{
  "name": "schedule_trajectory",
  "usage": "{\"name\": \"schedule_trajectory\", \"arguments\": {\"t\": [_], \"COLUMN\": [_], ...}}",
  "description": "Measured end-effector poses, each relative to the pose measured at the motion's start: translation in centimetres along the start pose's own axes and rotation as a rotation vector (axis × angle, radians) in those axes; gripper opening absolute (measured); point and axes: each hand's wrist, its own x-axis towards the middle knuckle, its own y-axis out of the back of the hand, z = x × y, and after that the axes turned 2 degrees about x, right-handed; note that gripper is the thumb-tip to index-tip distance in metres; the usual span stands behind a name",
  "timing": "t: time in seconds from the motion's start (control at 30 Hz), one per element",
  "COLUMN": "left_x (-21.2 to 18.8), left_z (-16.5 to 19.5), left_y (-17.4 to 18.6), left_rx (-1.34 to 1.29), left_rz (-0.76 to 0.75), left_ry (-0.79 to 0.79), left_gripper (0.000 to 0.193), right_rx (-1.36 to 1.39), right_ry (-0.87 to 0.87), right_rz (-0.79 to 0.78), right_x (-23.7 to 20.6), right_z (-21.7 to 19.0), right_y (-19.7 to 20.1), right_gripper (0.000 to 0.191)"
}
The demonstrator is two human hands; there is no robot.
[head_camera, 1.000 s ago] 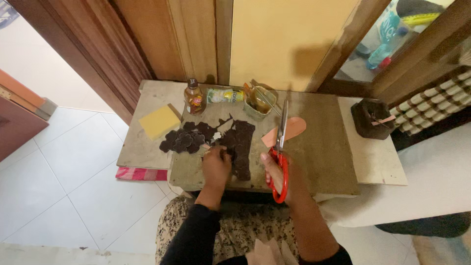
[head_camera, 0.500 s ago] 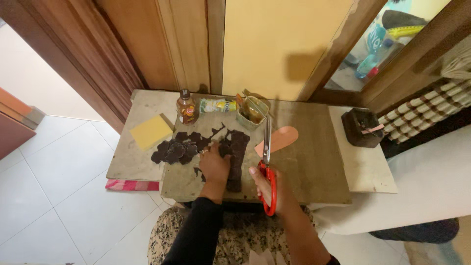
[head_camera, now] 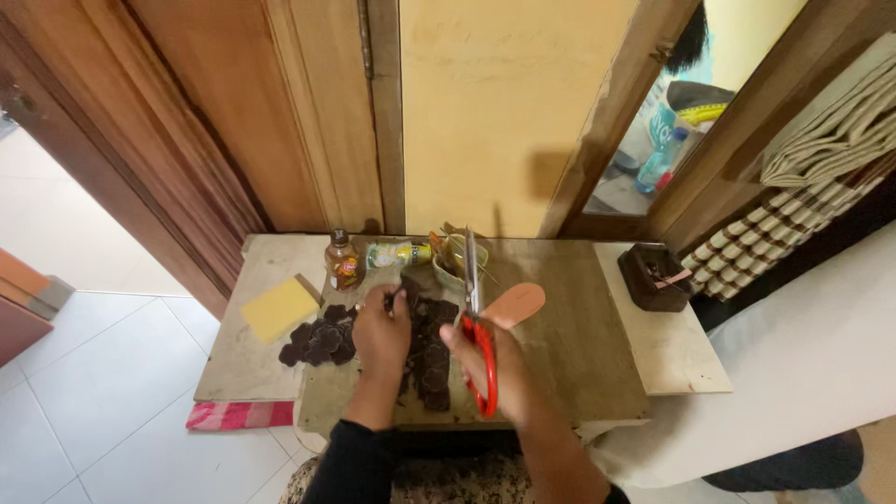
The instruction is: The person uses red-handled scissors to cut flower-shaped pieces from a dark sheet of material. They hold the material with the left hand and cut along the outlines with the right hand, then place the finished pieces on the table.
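Observation:
My right hand (head_camera: 485, 364) grips red-handled scissors (head_camera: 478, 327), blades pointing away from me toward the wall. My left hand (head_camera: 381, 329) rests on a long strip of dark patterned material (head_camera: 431, 350) lying on the low wooden table (head_camera: 579, 364), fingers pinching its far end. A pile of small dark cut-out pieces (head_camera: 319, 342) lies just left of my left hand. An orange oval piece (head_camera: 518, 301) sits right of the scissor blades.
A yellow sponge-like block (head_camera: 279, 306), a small brown bottle (head_camera: 343, 263), a tube lying on its side (head_camera: 399, 253) and a small bowl (head_camera: 451, 264) stand along the table's back. A dark box (head_camera: 657, 275) sits at the right. A striped cloth (head_camera: 240, 414) hangs off the front left.
My left hand moved up the dark strip toward its far end. The scissors stay gripped in my right hand. The camera view shifted lower on the table.

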Motion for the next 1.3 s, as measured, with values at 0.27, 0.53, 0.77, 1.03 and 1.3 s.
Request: {"name": "schedule_trajectory", "arguments": {"t": [0.27,0.53,0.77,1.03,1.3], "left_x": [5.4,0.0,-1.8,-1.7,-1.7], "left_z": [10.9,14.1,12.8,12.3,12.9], "left_y": [5.9,10.5,9.3,10.2,11.4], "left_rx": [-0.877,-0.889,-1.142,-1.190,-1.156], "left_rz": [-0.071,-0.112,-0.358,-0.219,-0.140], "left_ry": [0.042,0.073,0.332,0.338,0.301], "left_gripper": [0.012,0.013,0.018,0.014,0.009], "right_rx": [0.114,0.210,0.408,0.016,-0.045], "right_ry": [0.029,0.272,0.255,0.305,0.242], "right_rz": [0.265,0.284,0.240,0.221,-0.103], "right_x": [3.6,0.7,-0.9,-2.3,-3.5], "right_z": [-7.0,-6.4,-4.8,-3.1,-1.5], "right_y": [0.7,-1.4,-1.4,-1.2,-1.4], "right_gripper": [0.033,0.021,0.021,0.027,0.034]}}
